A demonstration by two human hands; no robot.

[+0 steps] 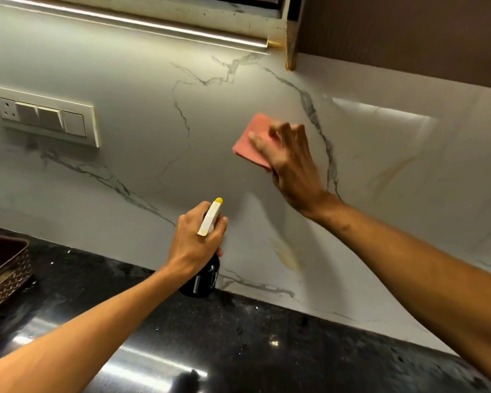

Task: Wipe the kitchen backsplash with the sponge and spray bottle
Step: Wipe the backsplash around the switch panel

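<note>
The right hand (291, 165) presses a pink sponge (253, 141) flat against the marble backsplash (142, 137), fingers spread over it, palm on its lower right corner; the sponge's long axis runs slantwise, upper right to lower left. The left hand (194, 239) is closed round the neck of a dark spray bottle (203, 275), held upright just above the black bench (238, 344), its yellow-tipped nozzle (218, 200) aimed at the wall; I cannot tell whether a finger is on the trigger. The sponge lies up and to the right of the nozzle, well apart; the right hand is nearer the unwiped veined stretch leftward toward the switch plate (44, 116), so the next stroke probably sweeps that way.
</note>
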